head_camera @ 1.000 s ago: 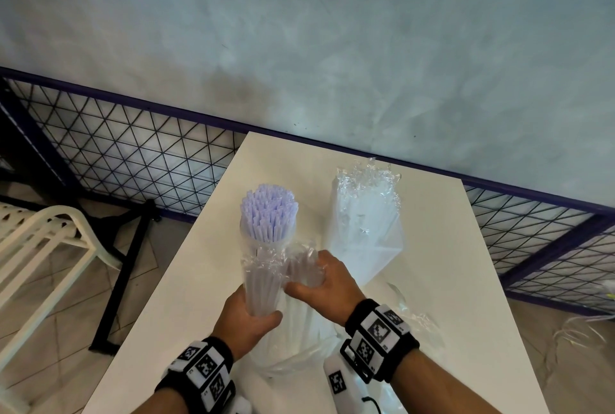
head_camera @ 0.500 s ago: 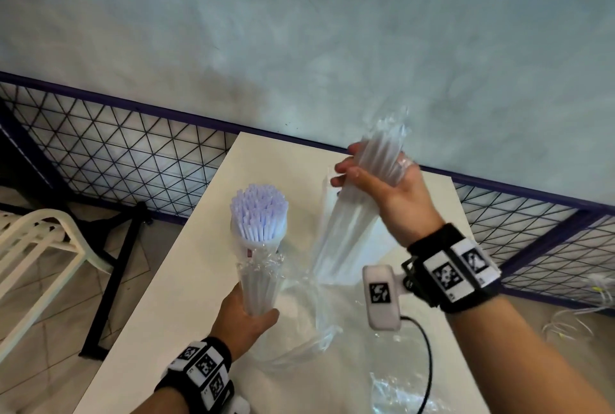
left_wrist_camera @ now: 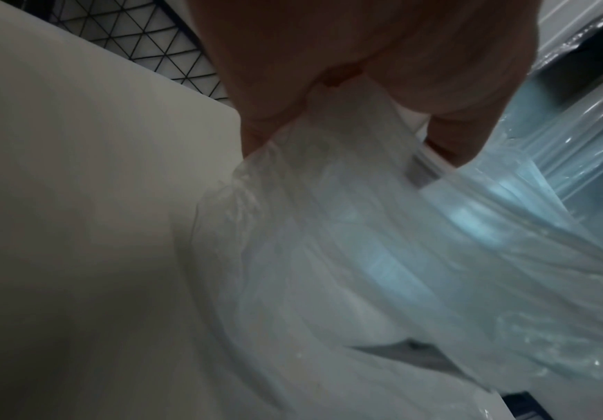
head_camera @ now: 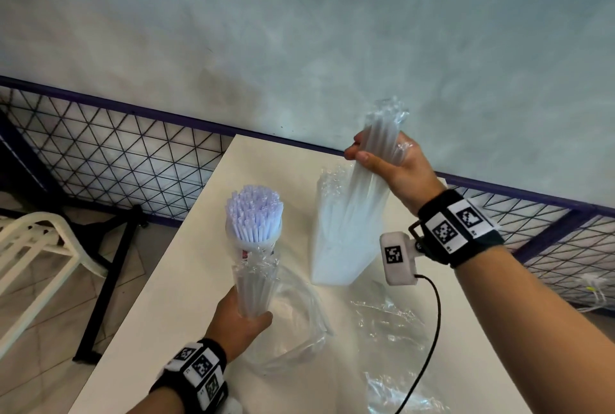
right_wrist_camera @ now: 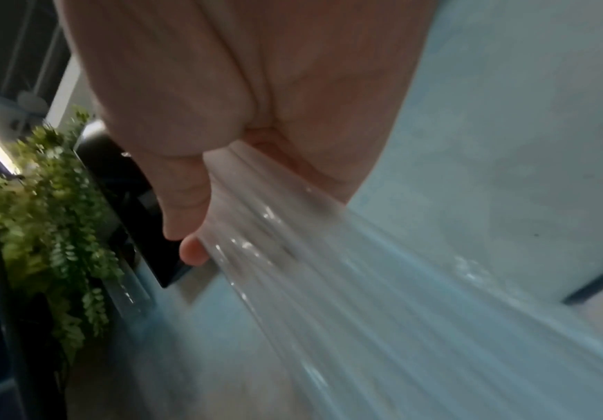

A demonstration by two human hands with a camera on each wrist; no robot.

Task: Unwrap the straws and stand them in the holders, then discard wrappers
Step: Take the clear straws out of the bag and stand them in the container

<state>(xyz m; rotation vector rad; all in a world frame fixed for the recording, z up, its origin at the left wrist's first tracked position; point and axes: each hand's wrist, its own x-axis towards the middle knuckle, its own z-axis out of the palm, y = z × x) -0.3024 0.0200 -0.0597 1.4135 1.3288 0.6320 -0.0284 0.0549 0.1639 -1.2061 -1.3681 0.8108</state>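
Observation:
A clear holder [head_camera: 254, 242] packed with unwrapped white straws [head_camera: 254, 210] stands on the white table [head_camera: 186, 280]. Just in front of it my left hand [head_camera: 243, 320] grips an upright bunch of clear-wrapped straws [head_camera: 254, 284] near their lower end. My right hand [head_camera: 396, 170] is raised at the far right and grips a second clear-wrapped bunch [head_camera: 379, 134] near its top. That bunch fans downward in front of a clear bag [head_camera: 336, 247] standing on the table. The wrist views show fingers curled round plastic [left_wrist_camera: 328, 159] and wrapped straws [right_wrist_camera: 257, 227].
Loose clear wrappers [head_camera: 389, 323] lie on the near right of the table, more at the near edge [head_camera: 399, 393]. A black cable [head_camera: 429, 330] hangs from the right wrist camera. A mesh fence [head_camera: 116, 160] runs behind the table; a white chair [head_camera: 30, 247] stands left.
My right hand left the bunch in my left hand, took a second wrapped bunch and lifted it up and to the right. The left hand kept its bunch upright.

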